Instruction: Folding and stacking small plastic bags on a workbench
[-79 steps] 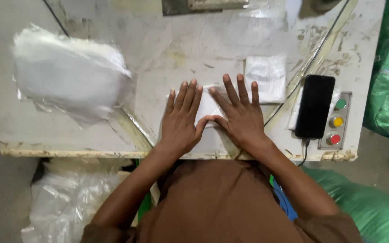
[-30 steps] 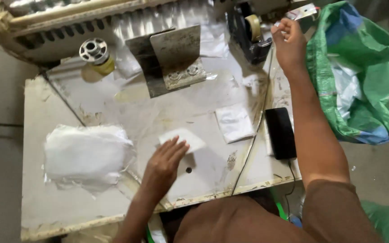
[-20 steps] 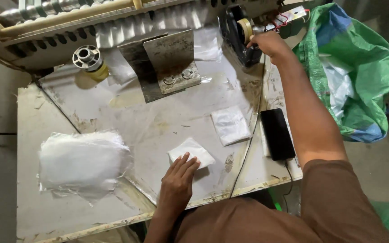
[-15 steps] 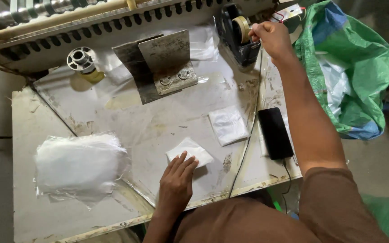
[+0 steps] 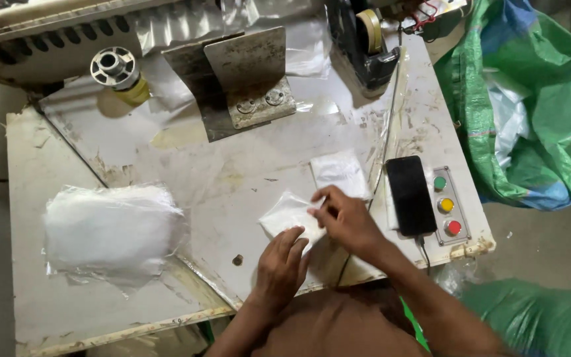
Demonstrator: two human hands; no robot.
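Note:
A small clear plastic packet with white contents (image 5: 284, 213) lies on the worn white work table (image 5: 232, 178) near its front edge. My left hand (image 5: 282, 264) rests flat on the packet's near corner, fingers spread. My right hand (image 5: 345, 218) pinches the packet's right edge between thumb and fingers. A second flat white packet (image 5: 340, 170) lies just behind my right hand.
A stack of clear bags with white contents (image 5: 110, 228) sits at the left. A black phone (image 5: 410, 195) lies beside a box with green, yellow and red buttons (image 5: 445, 205). A tape dispenser (image 5: 365, 43), metal bracket (image 5: 246, 79) and spool (image 5: 115, 69) stand at the back. A green sack (image 5: 530, 99) hangs at the right.
My right hand has come back from the tape dispenser at the far right and now grips the packet's edge. My left hand has stayed on the packet.

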